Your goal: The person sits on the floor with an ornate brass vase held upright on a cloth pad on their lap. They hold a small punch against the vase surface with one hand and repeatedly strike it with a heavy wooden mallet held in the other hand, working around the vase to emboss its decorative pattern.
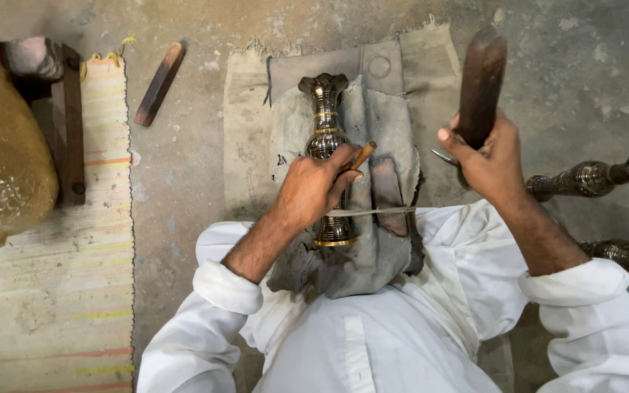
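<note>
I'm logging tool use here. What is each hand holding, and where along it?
Left hand pinches a thin chisel near its top, against the vase. Right hand grips a dark wooden mallet at its lower end.

Soft even daylight, faint shadows, sharp centre, slight wide-angle edge distortion.

The left hand [314, 185] covers the middle of the dark metal vase [325, 109], and its tool's tip is hidden. At nine o'clock the golden vessel [1, 160] is cut by the edge; at three o'clock the dark turned pieces [591, 178] too.
</note>
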Tool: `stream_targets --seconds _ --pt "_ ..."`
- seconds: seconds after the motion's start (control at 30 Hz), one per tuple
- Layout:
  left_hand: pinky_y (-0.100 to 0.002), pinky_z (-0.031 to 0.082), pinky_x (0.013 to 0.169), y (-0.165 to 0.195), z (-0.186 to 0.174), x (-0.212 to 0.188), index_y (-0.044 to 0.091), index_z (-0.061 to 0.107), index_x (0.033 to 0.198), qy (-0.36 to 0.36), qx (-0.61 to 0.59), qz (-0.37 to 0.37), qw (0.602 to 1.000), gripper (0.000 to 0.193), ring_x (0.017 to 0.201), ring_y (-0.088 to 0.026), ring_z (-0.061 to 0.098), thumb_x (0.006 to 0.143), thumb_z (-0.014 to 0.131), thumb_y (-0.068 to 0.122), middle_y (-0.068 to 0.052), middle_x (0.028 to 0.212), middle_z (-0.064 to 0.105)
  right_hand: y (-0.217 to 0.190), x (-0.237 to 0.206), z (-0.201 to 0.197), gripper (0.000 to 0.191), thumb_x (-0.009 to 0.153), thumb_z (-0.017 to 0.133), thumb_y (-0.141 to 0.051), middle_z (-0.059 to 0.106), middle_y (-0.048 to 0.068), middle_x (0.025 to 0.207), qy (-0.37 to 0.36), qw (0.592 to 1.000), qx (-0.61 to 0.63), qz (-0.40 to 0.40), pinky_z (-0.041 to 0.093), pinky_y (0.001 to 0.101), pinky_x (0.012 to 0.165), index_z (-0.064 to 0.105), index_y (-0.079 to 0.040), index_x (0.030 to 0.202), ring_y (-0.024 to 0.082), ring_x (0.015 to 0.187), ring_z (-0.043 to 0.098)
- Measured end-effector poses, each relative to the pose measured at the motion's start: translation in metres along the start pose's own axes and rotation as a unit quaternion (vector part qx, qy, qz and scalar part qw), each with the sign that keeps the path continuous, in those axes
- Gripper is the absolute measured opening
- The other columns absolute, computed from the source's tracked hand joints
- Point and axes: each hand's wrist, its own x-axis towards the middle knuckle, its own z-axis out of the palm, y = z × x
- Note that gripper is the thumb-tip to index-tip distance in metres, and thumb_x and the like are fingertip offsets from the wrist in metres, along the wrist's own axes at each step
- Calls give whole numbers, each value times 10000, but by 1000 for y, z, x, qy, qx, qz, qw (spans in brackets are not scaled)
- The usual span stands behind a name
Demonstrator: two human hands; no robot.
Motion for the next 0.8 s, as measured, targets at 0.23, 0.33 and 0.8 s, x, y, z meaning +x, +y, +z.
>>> stream_targets --seconds 0.23,0.33,0.8 --pt "-481 545 578 0 -1 0 104 602 1244 -1 -17 0 1000 329 655 -379 702 967 721 235 -156 740 711 -1 -1 -1 222 877 799 -67 688 -21 929 -26 980 -197 -33 507 329 779 637 -107 1025 136 848 627" --pt "-481 546 583 0 -1 -1 104 603 1240 -4 -18 5 1000 312 665 -379 702 978 718 228 -157 759 714 1 -1 -2 216 854 809 -34 707 23 941 -32 938 -329 -105 482 379 797 680 -110 1009 202 854 615" --pt "-416 590 610 -5 0 -4 101 573 1244 36 -58 51 996 318 732 -319 743 986 720 214 -130 919 760 -7 -12 -20 333 774 783 -15 706 66 906 -57 857 -488 -155 480 408 773 709 -82 1092 258 801 615"
